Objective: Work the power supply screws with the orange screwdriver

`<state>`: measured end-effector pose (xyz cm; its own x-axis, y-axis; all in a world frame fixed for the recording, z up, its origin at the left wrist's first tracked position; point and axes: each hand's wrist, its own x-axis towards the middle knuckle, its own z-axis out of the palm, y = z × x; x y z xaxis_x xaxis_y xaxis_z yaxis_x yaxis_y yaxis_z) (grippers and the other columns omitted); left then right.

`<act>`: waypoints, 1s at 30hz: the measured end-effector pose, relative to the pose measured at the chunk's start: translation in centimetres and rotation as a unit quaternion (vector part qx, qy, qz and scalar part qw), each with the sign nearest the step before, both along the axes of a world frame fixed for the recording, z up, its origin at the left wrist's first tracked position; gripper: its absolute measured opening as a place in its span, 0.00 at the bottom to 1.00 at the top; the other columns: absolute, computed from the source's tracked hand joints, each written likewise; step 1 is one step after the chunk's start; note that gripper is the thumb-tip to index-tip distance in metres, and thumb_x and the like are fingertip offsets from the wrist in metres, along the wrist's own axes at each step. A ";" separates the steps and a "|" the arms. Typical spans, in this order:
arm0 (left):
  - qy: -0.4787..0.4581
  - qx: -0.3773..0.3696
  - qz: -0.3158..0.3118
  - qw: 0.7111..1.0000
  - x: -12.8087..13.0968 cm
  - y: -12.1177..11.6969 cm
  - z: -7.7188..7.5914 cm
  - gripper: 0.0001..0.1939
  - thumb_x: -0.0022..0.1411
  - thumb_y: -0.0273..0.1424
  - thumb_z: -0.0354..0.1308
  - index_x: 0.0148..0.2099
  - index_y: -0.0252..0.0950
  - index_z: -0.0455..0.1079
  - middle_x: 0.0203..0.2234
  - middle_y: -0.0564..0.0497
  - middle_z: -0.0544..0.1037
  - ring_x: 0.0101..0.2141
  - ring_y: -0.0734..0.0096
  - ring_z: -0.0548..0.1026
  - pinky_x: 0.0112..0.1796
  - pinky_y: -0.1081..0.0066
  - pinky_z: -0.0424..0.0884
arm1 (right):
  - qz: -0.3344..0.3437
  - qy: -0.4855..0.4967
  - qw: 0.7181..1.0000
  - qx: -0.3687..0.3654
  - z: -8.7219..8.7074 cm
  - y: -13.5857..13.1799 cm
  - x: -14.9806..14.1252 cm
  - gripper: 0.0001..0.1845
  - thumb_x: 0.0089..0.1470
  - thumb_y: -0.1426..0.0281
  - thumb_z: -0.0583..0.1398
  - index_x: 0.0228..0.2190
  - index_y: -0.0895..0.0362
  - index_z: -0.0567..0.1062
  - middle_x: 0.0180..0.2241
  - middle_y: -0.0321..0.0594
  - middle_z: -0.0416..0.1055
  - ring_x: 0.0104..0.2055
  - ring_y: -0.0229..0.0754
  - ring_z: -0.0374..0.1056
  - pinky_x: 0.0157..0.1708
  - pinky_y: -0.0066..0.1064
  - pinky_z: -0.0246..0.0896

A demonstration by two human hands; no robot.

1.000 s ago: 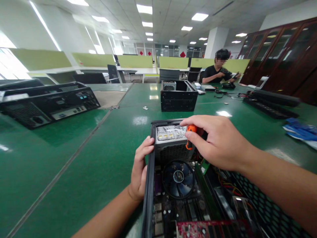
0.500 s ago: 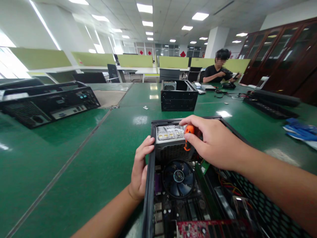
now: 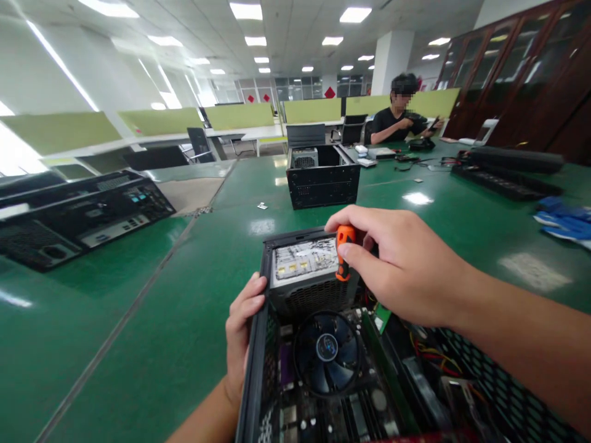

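Observation:
An opened computer case (image 3: pixel 257 344) lies in front of me with its inside facing up. Its power supply (image 3: pixel 307 258) sits at the far end, and a round cooling fan (image 3: pixel 327 347) is nearer to me. My right hand (image 3: pixel 397 264) grips an orange and black screwdriver (image 3: pixel 343 271) by its handle, beside the power supply; the blade cannot be seen. My left hand (image 3: pixel 242 326) is wrapped round the left rim of the case, fingertips on the edge and thumb hidden.
Another open computer case (image 3: pixel 323 184) stands further back on the green table (image 3: pixel 184 344). A computer tower (image 3: pixel 87 215) lies at left. Blue gloves (image 3: pixel 561 218) and a black panel (image 3: pixel 505 175) lie at right. Across the table sits a person (image 3: pixel 397 120) with something dark in hand.
The view has shifted, so the background sits further left and the near case appears lower and further left. The screwdriver stays in my right hand, and my left hand keeps hold of the rim.

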<state>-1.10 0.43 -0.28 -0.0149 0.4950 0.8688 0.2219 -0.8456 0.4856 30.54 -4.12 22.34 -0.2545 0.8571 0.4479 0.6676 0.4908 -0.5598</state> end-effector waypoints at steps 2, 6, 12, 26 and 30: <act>0.013 0.023 0.019 0.999 -0.1 0.4 -0.2 0.22 0.85 0.53 0.74 0.72 0.56 0.85 0.71 0.51 0.91 0.75 0.49 0.88 0.84 0.45 0.81 | -0.006 0.004 1.000 0.005 0.1 0.3 0.1 0.15 0.73 0.74 0.63 0.52 0.54 0.90 0.40 0.40 0.90 0.36 0.47 0.78 0.39 0.38 0.67; 0.006 0.056 0.037 0.998 0.0 1.0 -0.3 0.17 0.90 0.52 0.67 0.71 0.56 0.85 0.70 0.52 0.92 0.74 0.48 0.90 0.82 0.44 0.85 | 0.003 -0.010 1.000 0.000 0.4 0.4 -0.1 0.15 0.72 0.74 0.63 0.50 0.55 0.90 0.40 0.41 0.90 0.37 0.48 0.78 0.40 0.38 0.66; 0.028 0.029 0.035 0.999 -0.3 0.3 -0.4 0.20 0.87 0.50 0.71 0.74 0.60 0.83 0.74 0.56 0.90 0.77 0.47 0.88 0.85 0.42 0.82 | 0.015 -0.026 0.999 -0.013 0.3 0.0 -0.4 0.16 0.74 0.74 0.63 0.52 0.57 0.90 0.45 0.45 0.93 0.43 0.51 0.83 0.46 0.41 0.69; -0.014 -0.003 0.012 1.000 -0.3 0.0 -0.1 0.25 0.73 0.51 0.84 0.67 0.54 0.89 0.69 0.50 0.93 0.73 0.45 0.91 0.78 0.47 0.87 | 0.015 -0.068 0.997 -0.029 0.0 -0.2 -0.6 0.14 0.76 0.74 0.65 0.52 0.56 0.91 0.53 0.49 0.95 0.53 0.58 0.87 0.54 0.45 0.72; -0.022 -0.007 0.008 1.000 -0.5 0.1 -0.2 0.29 0.67 0.52 0.89 0.65 0.52 0.90 0.68 0.48 0.94 0.72 0.44 0.91 0.75 0.49 0.89 | 0.022 -0.114 0.993 -0.016 -0.2 -0.1 -0.9 0.09 0.76 0.72 0.68 0.50 0.55 0.90 0.54 0.51 0.94 0.52 0.60 0.87 0.53 0.47 0.74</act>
